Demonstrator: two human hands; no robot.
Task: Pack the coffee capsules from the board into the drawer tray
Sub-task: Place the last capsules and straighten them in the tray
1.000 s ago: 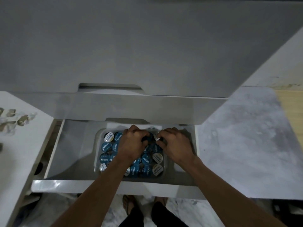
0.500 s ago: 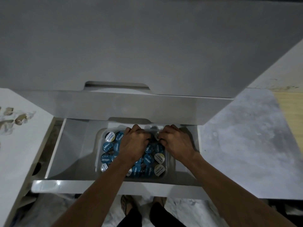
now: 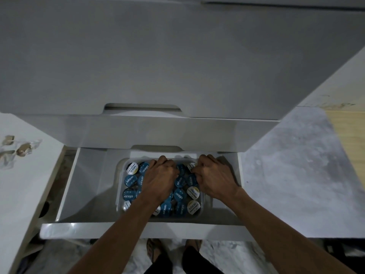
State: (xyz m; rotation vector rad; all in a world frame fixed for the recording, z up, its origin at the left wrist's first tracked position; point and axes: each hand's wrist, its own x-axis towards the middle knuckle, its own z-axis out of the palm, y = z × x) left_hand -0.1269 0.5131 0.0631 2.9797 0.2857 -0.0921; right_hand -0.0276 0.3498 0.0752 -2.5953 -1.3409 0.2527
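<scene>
I am pressing my left hand [image 3: 162, 179] and right hand [image 3: 214, 177], fingers curled down among the coffee capsules [image 3: 179, 194], which are sitting in the clear tray [image 3: 119, 184] inside the open drawer [image 3: 88, 186]; whether either is gripping one I cannot tell.

Bare forearms [image 3: 122, 232]; seemingly dark trousers [image 3: 158, 264].

We see an open white drawer [image 3: 88, 186] carrying a clear tray [image 3: 119, 186] that sits on its floor, directly under our left hand [image 3: 162, 180] and just left of our right hand [image 3: 215, 179]. The tray holds blue and white capsules [image 3: 130, 179], packed side by side.
</scene>
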